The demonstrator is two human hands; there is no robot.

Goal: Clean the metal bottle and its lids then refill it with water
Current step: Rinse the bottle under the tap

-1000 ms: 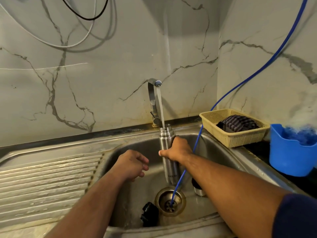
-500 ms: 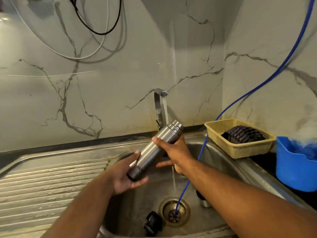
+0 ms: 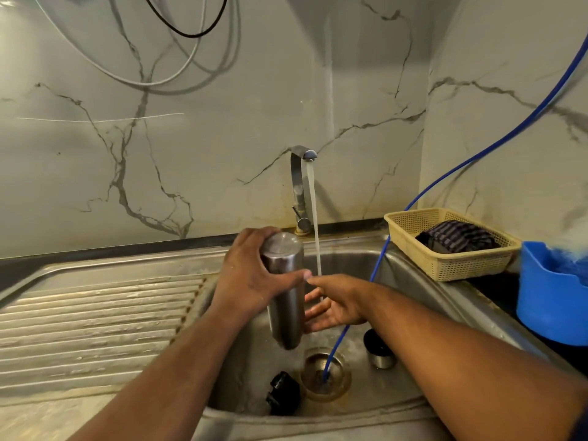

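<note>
Gripping the bottle [image 3: 284, 291] upside down above the drain [image 3: 313, 364], the left hand [image 3: 251, 275] seems to be emptying it; the right hand [image 3: 337, 305] is open. Lid [image 3: 284, 393] and cap [image 3: 378, 348] lie beside the drain; refilling remains.

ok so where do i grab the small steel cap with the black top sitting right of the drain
Take the small steel cap by its round steel side wall, coming straight down with the free right hand. It stands dark end up, clear of the thin blue hose, so fingers fit either side.
</note>
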